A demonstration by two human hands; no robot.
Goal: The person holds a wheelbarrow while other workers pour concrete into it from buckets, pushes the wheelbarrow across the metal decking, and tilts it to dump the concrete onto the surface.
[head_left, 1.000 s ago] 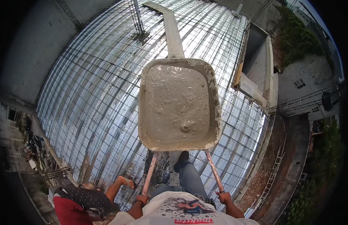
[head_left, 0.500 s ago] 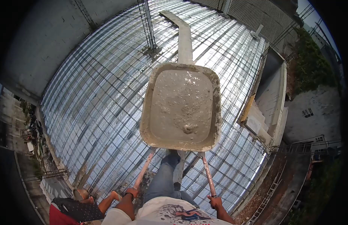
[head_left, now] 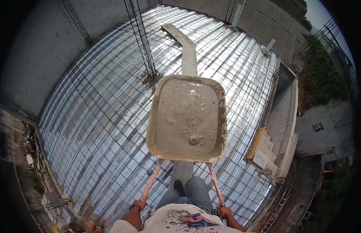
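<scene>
A wheelbarrow (head_left: 150,132) full of wet grey concrete (head_left: 187,116) stands in front of me, its tray level above a plank walkway. My left hand (head_left: 140,204) is closed round the end of its left handle (head_left: 151,182). On the other side, my right hand (head_left: 224,211) grips the right handle (head_left: 216,184). Both handles run forward under the tray, and the wheel is hidden beneath it. Between the handles my jeans-clad legs (head_left: 196,192) show, one shoe (head_left: 179,187) on the plank.
Plank boards (head_left: 189,58) continue beyond the tray, bending left. Steel rebar mesh (head_left: 98,112) over shiny metal decking surrounds them. A column with rebar (head_left: 143,42) rises left of the boards. At right lies a stairwell opening (head_left: 268,145). Part of another person (head_left: 81,224) shows at lower left.
I have moved forward along the boards with the wheelbarrow, and my legs have changed stride. The other person at lower left has mostly slipped out of view. Both hands keep their hold.
</scene>
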